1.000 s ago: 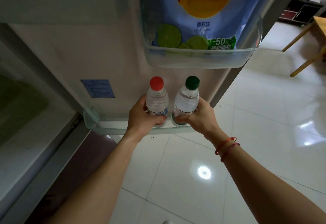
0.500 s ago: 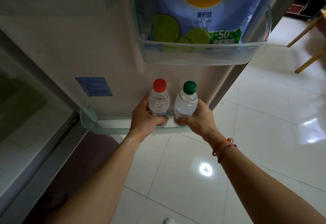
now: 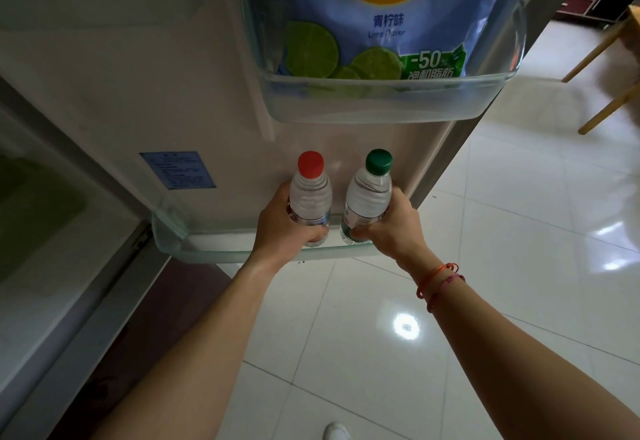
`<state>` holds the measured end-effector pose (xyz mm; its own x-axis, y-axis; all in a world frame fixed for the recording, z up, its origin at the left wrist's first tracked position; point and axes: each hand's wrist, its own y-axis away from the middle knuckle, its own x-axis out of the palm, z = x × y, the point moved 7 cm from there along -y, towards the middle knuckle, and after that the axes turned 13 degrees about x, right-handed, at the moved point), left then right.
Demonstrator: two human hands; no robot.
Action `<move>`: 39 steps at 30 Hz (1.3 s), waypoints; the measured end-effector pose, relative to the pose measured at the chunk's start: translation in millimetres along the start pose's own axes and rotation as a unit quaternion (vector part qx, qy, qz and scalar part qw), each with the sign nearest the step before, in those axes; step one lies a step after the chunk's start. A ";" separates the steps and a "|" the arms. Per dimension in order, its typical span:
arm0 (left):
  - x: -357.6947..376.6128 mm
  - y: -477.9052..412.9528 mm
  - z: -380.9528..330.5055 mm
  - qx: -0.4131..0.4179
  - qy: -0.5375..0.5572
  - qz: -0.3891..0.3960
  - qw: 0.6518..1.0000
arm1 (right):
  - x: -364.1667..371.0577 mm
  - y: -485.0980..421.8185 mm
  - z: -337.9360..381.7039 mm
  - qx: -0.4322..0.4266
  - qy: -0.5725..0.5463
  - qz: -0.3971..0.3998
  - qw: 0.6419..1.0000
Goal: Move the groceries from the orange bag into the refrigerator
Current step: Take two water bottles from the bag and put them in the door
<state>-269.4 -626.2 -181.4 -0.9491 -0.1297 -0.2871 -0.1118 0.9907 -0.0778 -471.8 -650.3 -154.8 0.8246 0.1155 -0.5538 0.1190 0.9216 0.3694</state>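
I have my left hand (image 3: 284,228) wrapped around the red-capped bottle (image 3: 310,197) and my right hand (image 3: 391,228) around the green-capped bottle (image 3: 369,197), both upright, side by side, bases inside the lower door shelf (image 3: 207,252) toward its right end so they stand steady. The upper door shelf (image 3: 381,107) holds a chip bag (image 3: 388,23).

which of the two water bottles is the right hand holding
The green-capped bottle. The right hand wraps its lower half, while the red-capped bottle beside it sits in the left hand.
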 end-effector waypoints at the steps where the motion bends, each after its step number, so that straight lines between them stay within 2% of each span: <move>1: 0.0 -0.2 0.9 0.002 -0.002 0.003 1.000 | -0.2 0.8 -0.4 0.000 -0.001 0.001 1.000; 10: 1.0 3.2 -1.3 0.005 -0.013 0.017 1.000 | 0.1 3.4 -0.7 0.010 -0.003 0.006 1.000; 15: -2.5 9.0 -8.8 0.003 -0.022 0.015 1.000 | -7.3 10.4 4.9 -0.011 0.001 0.013 1.000; 23: -21.6 33.7 -41.2 0.049 -0.075 0.009 0.996 | -22.0 40.8 13.3 -0.042 -0.005 0.014 0.999; 29: -39.4 53.3 -57.0 0.047 -0.108 -0.011 0.993 | -24.4 58.5 15.8 -0.042 0.015 0.012 0.999; 33: -46.6 62.1 -70.0 0.061 -0.130 -0.010 0.990 | -27.8 65.5 13.1 -0.016 0.024 0.002 1.000; 39: -54.6 82.3 -103.0 0.111 -0.196 -0.005 0.974 | -46.7 89.2 19.6 -0.043 0.082 -0.041 0.995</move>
<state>-257.1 -533.2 -73.8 -0.7583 -0.1881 -0.6242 -0.0125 0.9615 -0.2746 -488.8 -580.8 -81.4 0.7122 0.0917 -0.6960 0.1279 0.9579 0.2571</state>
